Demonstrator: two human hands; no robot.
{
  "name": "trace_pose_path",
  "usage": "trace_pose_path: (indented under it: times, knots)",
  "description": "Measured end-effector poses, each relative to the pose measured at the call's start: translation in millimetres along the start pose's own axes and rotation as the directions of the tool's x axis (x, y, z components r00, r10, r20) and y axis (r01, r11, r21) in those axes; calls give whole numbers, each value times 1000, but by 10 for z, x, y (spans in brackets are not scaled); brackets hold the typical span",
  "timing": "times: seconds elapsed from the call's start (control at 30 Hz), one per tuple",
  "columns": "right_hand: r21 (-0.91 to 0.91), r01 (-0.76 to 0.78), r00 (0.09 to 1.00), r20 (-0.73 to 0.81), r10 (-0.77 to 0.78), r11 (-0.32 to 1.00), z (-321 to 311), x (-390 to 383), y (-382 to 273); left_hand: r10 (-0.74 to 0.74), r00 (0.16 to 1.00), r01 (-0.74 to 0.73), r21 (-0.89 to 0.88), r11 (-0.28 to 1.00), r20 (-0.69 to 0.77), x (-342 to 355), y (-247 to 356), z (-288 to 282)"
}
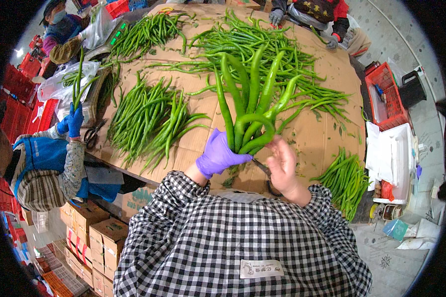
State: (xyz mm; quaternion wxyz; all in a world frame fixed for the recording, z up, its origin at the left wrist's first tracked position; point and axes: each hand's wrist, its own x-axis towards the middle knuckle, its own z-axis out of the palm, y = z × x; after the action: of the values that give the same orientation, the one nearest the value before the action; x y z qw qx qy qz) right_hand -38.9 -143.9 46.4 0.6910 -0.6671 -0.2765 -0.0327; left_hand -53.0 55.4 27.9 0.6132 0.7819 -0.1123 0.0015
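A fanned bunch of long green peppers (pixel 245 101), one curled into a loop, stands upright in my left hand (pixel 218 151), which wears a purple glove and is closed round its base. My bare right hand (pixel 282 171) is at the bunch's right side, fingers loosely curved and apart, the upper fingertips partly hidden at the looped pepper. Behind the bunch lies a large pepper heap (pixel 252 39) on the cardboard-covered table (pixel 342 128). Other piles lie at left (pixel 139 119) and near right (pixel 344 173). A dark object (pixel 262 168), partly hidden, lies under my hands.
A co-worker in blue gloves (pixel 74 121) holds peppers at left, near scissors (pixel 92 134). Other workers stand at upper left (pixel 62 37) and top right (pixel 307 12). A red crate (pixel 384 96) and white tub (pixel 401 153) line the right edge. Cardboard boxes (pixel 104 245) are stacked at lower left.
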Motion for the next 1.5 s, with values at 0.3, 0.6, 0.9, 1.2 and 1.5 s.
trace_pose_path:
  times: [0.3,0.6,0.9,1.2,1.5]
  knots:
    - [92,-86,996,-29,89,992,-186,274,-236,341,897,215,-952,217,281,-107,-144,6]
    - [103,-91,996,20,90,990,-97,257,-279,506,819,214,-962,169,271,-47,-50,3]
    - [-97,8,997,-73,-15,995,-116,305,-310,322,864,281,-902,329,387,-50,-74,-71]
    - [-283,51,998,-9,-56,958,-397,800,-538,-184,854,454,-525,720,486,15,50,-212]
    - [194,-392,919,118,376,899,-509,710,-357,-184,818,407,-322,855,545,15,-197,-180]
